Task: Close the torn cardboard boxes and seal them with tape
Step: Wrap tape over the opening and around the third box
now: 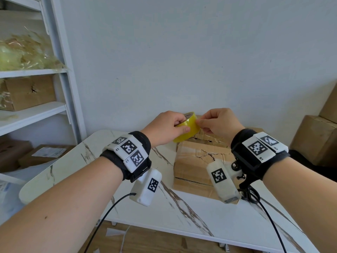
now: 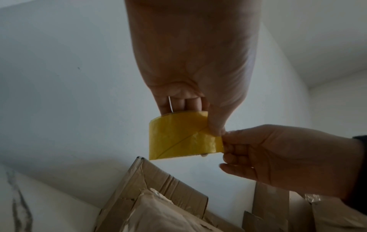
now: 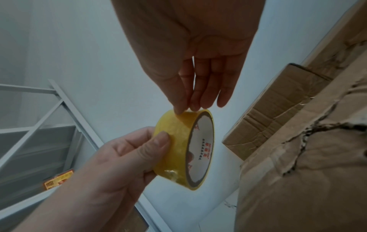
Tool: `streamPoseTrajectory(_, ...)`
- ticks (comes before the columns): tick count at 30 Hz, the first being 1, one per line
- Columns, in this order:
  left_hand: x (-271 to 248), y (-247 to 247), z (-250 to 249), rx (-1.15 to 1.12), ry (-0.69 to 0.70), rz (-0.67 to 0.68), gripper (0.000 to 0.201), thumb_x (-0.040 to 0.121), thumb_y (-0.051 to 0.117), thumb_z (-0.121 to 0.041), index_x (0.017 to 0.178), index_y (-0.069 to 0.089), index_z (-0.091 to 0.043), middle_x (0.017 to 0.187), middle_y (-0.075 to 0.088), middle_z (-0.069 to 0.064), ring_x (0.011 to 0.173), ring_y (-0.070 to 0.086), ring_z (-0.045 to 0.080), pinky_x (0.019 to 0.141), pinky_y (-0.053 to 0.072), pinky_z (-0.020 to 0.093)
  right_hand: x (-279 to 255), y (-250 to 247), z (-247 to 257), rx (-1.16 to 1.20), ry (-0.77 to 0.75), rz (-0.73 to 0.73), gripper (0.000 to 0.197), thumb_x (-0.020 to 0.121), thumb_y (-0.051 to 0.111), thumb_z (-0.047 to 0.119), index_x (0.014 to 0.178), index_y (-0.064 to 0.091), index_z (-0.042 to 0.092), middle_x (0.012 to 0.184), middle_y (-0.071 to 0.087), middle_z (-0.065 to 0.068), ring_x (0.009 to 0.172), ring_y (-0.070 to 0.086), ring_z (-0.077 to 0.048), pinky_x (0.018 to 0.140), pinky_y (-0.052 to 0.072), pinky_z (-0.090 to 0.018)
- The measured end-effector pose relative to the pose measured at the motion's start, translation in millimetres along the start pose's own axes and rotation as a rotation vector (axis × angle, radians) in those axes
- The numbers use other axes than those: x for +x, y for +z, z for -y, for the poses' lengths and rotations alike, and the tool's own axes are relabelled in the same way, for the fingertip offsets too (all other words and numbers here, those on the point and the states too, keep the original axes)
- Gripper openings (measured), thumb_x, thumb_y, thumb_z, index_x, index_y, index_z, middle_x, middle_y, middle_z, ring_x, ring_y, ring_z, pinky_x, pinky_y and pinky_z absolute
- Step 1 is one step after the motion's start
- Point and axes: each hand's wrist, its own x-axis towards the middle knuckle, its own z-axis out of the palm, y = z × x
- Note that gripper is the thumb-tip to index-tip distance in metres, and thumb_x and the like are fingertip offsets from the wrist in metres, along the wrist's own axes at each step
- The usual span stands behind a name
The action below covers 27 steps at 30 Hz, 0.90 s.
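Note:
A yellow tape roll hangs in the air above the torn cardboard box on the marble table. My left hand grips the roll, thumb on its outer face and fingers through the core. My right hand pinches the loose tape end at the roll's rim between thumb and forefinger. The box top shows a jagged crack and old clear tape. In the left wrist view the roll shows a short flap peeled off.
White shelving at the left holds a damaged box and crumpled plastic wrap. More cardboard boxes stack at the right by the wall. Another box lies behind the torn one. Wrist cables hang over the table's front edge.

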Motion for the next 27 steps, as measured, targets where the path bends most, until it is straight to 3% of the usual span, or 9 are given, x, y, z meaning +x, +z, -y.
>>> streamPoseTrajectory(2, 0, 1, 0, 0.022, 0.002, -0.005, 0.022, 0.09, 0.061, -0.023, 0.094, 0.065, -0.002, 0.092, 0.067, 0.02, 0.083, 0.062, 0.031, 0.077, 0.05, 0.042, 0, 1, -1, -0.033, -0.022, -0.016, 0.019, 0.078, 0.076, 0.024, 0.064, 0.064, 0.02, 0.06, 0.063, 0.0, 0.064, 0.058, -0.017, 0.082, 0.057, -0.043)
streamPoseTrajectory(5, 0, 1, 0, 0.061, 0.007, -0.014, 0.024, 0.09, 0.06, -0.024, 0.091, 0.063, 0.0, 0.088, 0.065, 0.021, 0.071, 0.055, 0.026, 0.066, 0.042, 0.033, 1, 3, -1, -0.103, -0.067, -0.069, 0.02, 0.078, 0.075, 0.024, 0.063, 0.062, 0.022, 0.062, 0.059, 0.003, 0.06, 0.053, -0.014, 0.066, 0.052, -0.032)
streamPoseTrajectory(9, 2, 0, 1, 0.081, 0.007, -0.011, 0.024, 0.09, 0.059, -0.025, 0.092, 0.062, -0.001, 0.09, 0.066, 0.018, 0.08, 0.059, 0.031, 0.071, 0.048, 0.04, -2, 4, 3, -0.171, -0.173, -0.069, 0.018, 0.083, 0.07, 0.015, 0.068, 0.06, 0.018, 0.064, 0.056, 0.006, 0.057, 0.048, -0.007, 0.056, 0.041, -0.021)
streamPoseTrajectory(13, 4, -4, 2, 0.12, -0.002, -0.02, 0.023, 0.091, 0.058, -0.025, 0.092, 0.063, -0.003, 0.081, 0.063, 0.012, 0.07, 0.052, 0.02, 0.063, 0.04, 0.03, -5, 8, 1, -0.201, -0.233, -0.046, 0.011, 0.086, 0.066, 0.013, 0.076, 0.061, 0.015, 0.068, 0.057, 0.006, 0.062, 0.05, -0.006, 0.056, 0.039, -0.017)
streamPoseTrajectory(19, 6, -8, 7, 0.236, -0.077, -0.047, 0.028, 0.092, 0.056, -0.033, 0.08, 0.059, -0.008, 0.064, 0.047, -0.003, 0.061, 0.045, 0.015, 0.055, 0.032, 0.028, -11, 11, 2, -0.154, -0.255, 0.008, 0.017, 0.085, 0.066, 0.012, 0.07, 0.059, 0.017, 0.076, 0.064, -0.004, 0.066, 0.054, -0.013, 0.063, 0.044, -0.023)
streamPoseTrajectory(23, 6, -15, 11, 0.158, -0.116, -0.087, 0.037, 0.091, 0.057, -0.038, 0.07, 0.052, -0.008, 0.057, 0.036, -0.002, 0.052, 0.034, 0.012, 0.051, 0.025, 0.027, -11, 7, 4, 0.022, -0.151, -0.004, 0.016, 0.083, 0.069, 0.009, 0.069, 0.062, 0.011, 0.074, 0.066, -0.012, 0.067, 0.059, -0.019, 0.07, 0.054, -0.032)
streamPoseTrajectory(27, 6, -15, 8, 0.075, -0.079, -0.1, 0.042, 0.089, 0.06, -0.04, 0.064, 0.044, -0.011, 0.055, 0.029, -0.003, 0.05, 0.028, 0.011, 0.049, 0.021, 0.025, -12, -4, 4, 0.294, 0.039, 0.095, 0.015, 0.078, 0.075, 0.009, 0.075, 0.062, 0.002, 0.066, 0.062, -0.009, 0.051, 0.056, -0.012, 0.059, 0.055, -0.018)
